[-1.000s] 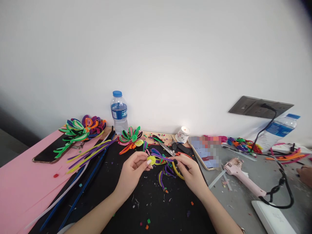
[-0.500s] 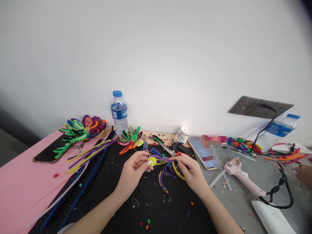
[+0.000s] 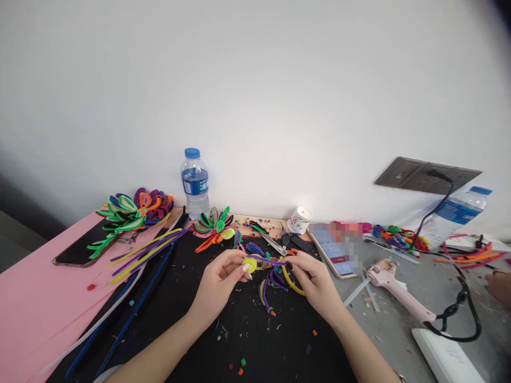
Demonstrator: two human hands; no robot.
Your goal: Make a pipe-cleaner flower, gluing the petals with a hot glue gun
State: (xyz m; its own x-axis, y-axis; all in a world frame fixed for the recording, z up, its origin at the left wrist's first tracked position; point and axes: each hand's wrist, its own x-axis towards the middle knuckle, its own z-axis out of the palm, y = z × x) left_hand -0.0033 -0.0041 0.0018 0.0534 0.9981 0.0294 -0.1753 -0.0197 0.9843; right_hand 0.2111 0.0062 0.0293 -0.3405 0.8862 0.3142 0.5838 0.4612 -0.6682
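Between thumb and fingers, my left hand (image 3: 223,271) pinches a round yellow coil of pipe cleaner (image 3: 250,265). A purple pipe cleaner (image 3: 269,259) stretches from beside that coil to my right hand (image 3: 313,276), whose fingers are closed on its far end. Just behind and below the hands, purple, yellow and green pipe-cleaner petals (image 3: 276,277) lie on the black mat (image 3: 223,340). A yellow curved pipe cleaner (image 3: 293,284) lies by the right fingertips. Scissors (image 3: 273,243) rest beyond the hands.
Pipe-cleaner flowers (image 3: 215,226), a water bottle (image 3: 195,186) and a paper cup (image 3: 299,219) stand along the wall. Loose pipe cleaners (image 3: 147,252) lie left. At right are a phone (image 3: 335,252), a pink glue gun (image 3: 401,292) with its cord, and another person's hand (image 3: 499,287).
Both hands keep nearly the same place, with the yellow coil and the purple pipe cleaner still held. The other person's hand at the right edge has shifted slightly.
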